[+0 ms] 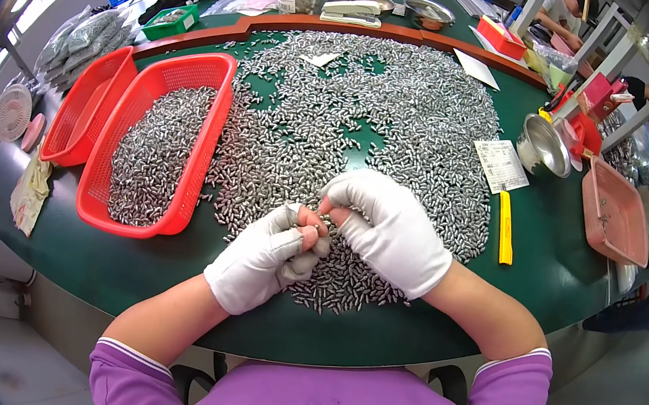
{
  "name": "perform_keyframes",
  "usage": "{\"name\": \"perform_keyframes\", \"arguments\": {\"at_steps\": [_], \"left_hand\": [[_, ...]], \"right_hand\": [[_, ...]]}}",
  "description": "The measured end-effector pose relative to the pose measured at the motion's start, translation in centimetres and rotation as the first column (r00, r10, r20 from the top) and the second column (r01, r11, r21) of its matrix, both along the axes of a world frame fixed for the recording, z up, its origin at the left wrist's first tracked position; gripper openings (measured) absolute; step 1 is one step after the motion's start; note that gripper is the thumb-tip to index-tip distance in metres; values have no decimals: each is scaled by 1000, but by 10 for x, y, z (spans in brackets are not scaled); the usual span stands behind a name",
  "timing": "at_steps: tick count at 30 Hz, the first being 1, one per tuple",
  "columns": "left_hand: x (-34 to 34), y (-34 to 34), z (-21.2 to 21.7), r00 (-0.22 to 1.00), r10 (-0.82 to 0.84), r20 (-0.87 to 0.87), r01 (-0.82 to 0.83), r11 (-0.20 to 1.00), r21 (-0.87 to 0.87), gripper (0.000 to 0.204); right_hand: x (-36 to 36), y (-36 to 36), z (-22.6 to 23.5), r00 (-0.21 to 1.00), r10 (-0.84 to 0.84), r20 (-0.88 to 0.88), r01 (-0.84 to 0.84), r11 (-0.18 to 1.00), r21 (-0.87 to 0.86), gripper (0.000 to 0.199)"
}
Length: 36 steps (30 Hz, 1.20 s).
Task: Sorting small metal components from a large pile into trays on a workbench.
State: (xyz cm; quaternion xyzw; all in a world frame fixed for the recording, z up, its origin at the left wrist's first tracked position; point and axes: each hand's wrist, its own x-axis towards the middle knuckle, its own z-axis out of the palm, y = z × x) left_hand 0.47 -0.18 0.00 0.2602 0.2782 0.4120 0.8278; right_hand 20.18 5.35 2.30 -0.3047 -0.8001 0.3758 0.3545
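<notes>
A broad spread of small silver, bullet-shaped metal parts (431, 143) covers the middle of the green table. Above its near side my two hands meet, both in white gloves with bare fingertips. My left hand (270, 257) is closed, its fingers curled around a few of the metal parts (325, 221). From the right, my right hand (393, 232) reaches in with thumb and forefinger bent together at those parts. What lies between its fingertips is too small and partly hidden to make out. More parts lie under and around both hands.
Left of the spread stands a red basket (222, 107) heaped with parts, beside another red basket (64, 127). To the right lie a yellow cutter knife (506, 230), a printed paper slip (501, 167), a metal bowl (543, 145) and a pink tray (610, 240). A wooden rim (232, 29) runs behind.
</notes>
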Motion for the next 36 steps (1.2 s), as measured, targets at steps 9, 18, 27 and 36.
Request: {"name": "perform_keyframes", "arguments": {"at_steps": [9,18,27,36], "left_hand": [[1,0,3,1000,21,17,-21,1000,13,16],[-1,0,3,999,18,33,-18,1000,-2,17],[-1,1,2,999,25,43,-24,1000,-15,13],[0,0,3,1000,-25,4,25,1000,5,27]], "right_hand": [[15,13,-12,792,-254,555,-23,896,443,12],[14,10,-7,843,-176,508,-56,911,408,12],[6,4,-10,797,-211,566,-69,899,432,11],[6,5,14,978,-116,175,12,862,506,17]]}}
